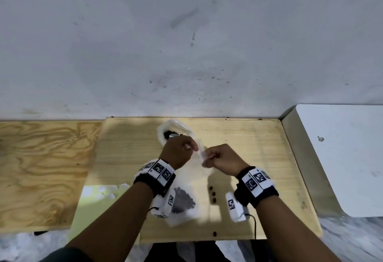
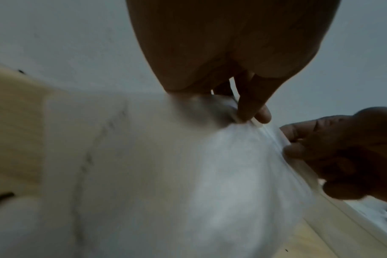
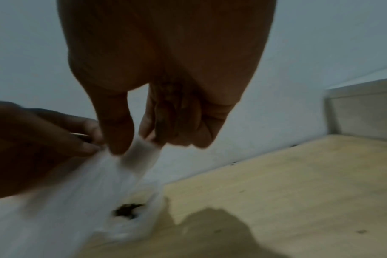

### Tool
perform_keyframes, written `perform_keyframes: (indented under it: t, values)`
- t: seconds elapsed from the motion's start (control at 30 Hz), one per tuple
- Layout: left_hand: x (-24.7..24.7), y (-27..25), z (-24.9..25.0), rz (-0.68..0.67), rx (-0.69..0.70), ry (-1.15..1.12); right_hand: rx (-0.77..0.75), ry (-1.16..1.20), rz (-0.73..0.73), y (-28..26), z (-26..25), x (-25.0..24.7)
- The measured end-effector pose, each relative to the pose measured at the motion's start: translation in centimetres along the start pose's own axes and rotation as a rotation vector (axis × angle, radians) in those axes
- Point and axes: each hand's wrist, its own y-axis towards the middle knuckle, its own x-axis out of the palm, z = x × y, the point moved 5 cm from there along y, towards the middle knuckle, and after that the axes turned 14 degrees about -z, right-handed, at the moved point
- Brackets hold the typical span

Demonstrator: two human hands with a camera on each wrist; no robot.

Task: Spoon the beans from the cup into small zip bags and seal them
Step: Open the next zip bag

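Over the pale wooden board (image 1: 238, 137), both hands hold up a clear zip bag (image 1: 204, 156) by its top edge. My left hand (image 1: 193, 147) pinches the zip strip (image 2: 265, 129) between thumb and finger. My right hand (image 1: 207, 156) pinches the same edge a little to the right (image 3: 139, 153). Below the left wrist, dark beans (image 1: 183, 199) show inside clear plastic; I cannot tell whether that is the held bag's bottom or a second bag. The white cup (image 1: 176, 125) with beans stands behind the left hand, with something metallic in it.
Several loose beans (image 1: 213, 194) lie on the board near the right wrist, and one (image 1: 215, 233) lies at the front edge. A plywood sheet (image 1: 41, 168) lies to the left, a white tabletop (image 1: 342, 158) to the right, and a grey wall (image 1: 186, 43) stands behind.
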Motion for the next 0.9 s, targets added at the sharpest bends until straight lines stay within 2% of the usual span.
perform_keyframes:
  t: [0.07,0.13,0.2,0.33,0.4,0.5,0.63,0.77,0.9]
  values:
    - [-1.8,-1.4,-0.5,0.145,0.046,0.167,-0.022,0.212,-0.017,0.3,-0.9,2.3]
    - [-3.2,-3.0,-0.9,0.301,0.017,0.343,-0.033,0.385,0.072,0.8,-1.0,3.9]
    - [-3.9,-4.2,-1.2,0.355,-0.01,0.346,-0.061,0.459,0.15,1.4,-1.6,5.0]
    - [-3.7,-4.7,-2.2,0.248,-0.112,-0.024,-0.127,0.479,0.127,2.1,-3.5,6.0]
    - [-4.0,-4.7,-2.8,0.257,-0.181,-0.137,-0.117,0.437,0.103,2.4,-4.1,5.9]
    - [-4.5,-4.4,-3.2,0.235,-0.18,-0.246,-0.087,0.401,0.04,3.0,-4.1,5.5]
    - [-5.0,-4.1,-3.3,0.23,-0.21,-0.219,-0.094,0.368,-0.024,3.1,-4.4,5.4]
    - [-4.6,-3.3,-3.2,0.201,-0.182,-0.226,-0.113,0.278,0.007,3.1,-5.1,5.0]
    - [-4.9,-3.0,-2.6,0.168,-0.192,-0.248,-0.115,0.297,0.058,3.4,-5.5,4.1]
